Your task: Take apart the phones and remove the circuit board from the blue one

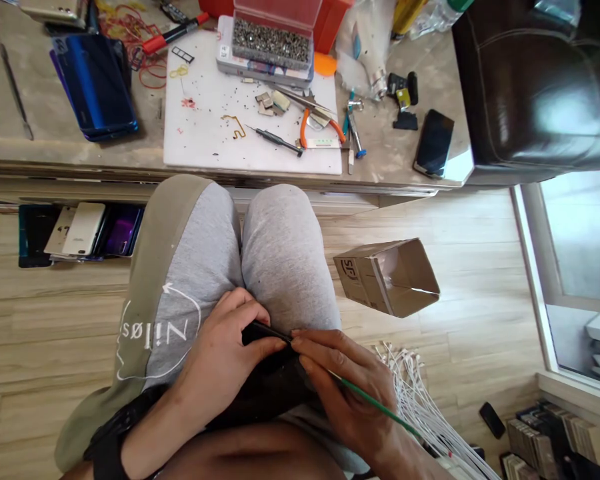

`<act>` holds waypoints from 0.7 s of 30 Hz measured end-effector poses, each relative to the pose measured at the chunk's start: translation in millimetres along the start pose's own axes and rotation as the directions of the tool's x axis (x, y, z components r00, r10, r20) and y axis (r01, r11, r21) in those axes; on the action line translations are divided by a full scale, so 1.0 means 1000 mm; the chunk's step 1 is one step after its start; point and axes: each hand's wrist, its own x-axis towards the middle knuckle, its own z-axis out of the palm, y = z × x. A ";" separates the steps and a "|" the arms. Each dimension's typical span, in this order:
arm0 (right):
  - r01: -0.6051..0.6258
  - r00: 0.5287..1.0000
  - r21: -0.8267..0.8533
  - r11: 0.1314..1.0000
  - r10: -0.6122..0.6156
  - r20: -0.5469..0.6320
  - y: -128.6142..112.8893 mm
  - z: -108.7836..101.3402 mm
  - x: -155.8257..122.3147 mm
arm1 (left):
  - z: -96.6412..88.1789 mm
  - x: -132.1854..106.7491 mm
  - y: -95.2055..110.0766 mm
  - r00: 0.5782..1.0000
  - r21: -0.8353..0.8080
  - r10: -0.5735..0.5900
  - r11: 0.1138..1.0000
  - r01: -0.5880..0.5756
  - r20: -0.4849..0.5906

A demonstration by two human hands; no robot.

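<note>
Over my lap, my left hand (230, 343) grips a dark, flat black phone (264, 328) by its edge, thumb laid along the near side. Much of the phone is hidden by my fingers and by shadow. My right hand (353, 377) pinches a thin tool with a green handle (375, 402) like a pen; its handle slants down to the right. The right fingertips meet the phone's edge beside my left thumb. The tool's working tip is too small and covered to make out.
Ahead, a white mat (200, 143) on the table bears a screwdriver (279, 141), orange-handled pliers (305, 130) and a box of screws (273, 41). Blue phone covers (97, 87) lie left. An open cardboard box (365, 277) and white cables (415, 393) are on the floor at right.
</note>
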 end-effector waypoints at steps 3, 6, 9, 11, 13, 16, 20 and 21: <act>-0.077 0.997 0.076 0.994 0.076 0.019 -0.001 -0.002 0.004 | 0.000 0.000 0.000 1.000 -0.011 -0.001 1.000 0.000 -0.009; -0.171 0.985 0.171 0.970 0.167 0.040 0.000 -0.004 0.009 | -0.002 0.000 0.001 1.000 -0.012 -0.003 1.000 0.003 -0.005; -0.324 0.945 0.259 0.910 0.302 0.124 0.003 -0.009 0.015 | -0.002 0.001 0.002 1.000 -0.016 0.013 1.000 -0.013 0.003; -0.408 0.911 0.301 0.862 0.361 0.200 0.006 -0.012 0.019 | -0.002 0.002 0.003 1.000 -0.023 0.026 0.999 -0.026 0.006; -0.473 0.879 0.344 0.811 0.406 0.252 0.008 -0.014 0.023 | -0.003 0.001 0.003 0.999 -0.025 0.032 0.999 -0.032 0.000; -0.573 0.820 0.396 0.718 0.490 0.297 0.010 -0.017 0.025 | -0.004 0.000 0.004 0.999 -0.023 0.039 0.999 -0.039 -0.007; -0.649 0.761 0.399 0.648 0.535 0.368 0.012 -0.019 0.029 | -0.006 -0.002 0.006 0.999 -0.022 0.047 0.999 -0.047 -0.001; -0.657 0.753 0.400 0.639 0.533 0.386 0.012 -0.019 0.030 | -0.006 -0.002 0.006 0.999 -0.022 0.052 0.998 -0.052 0.003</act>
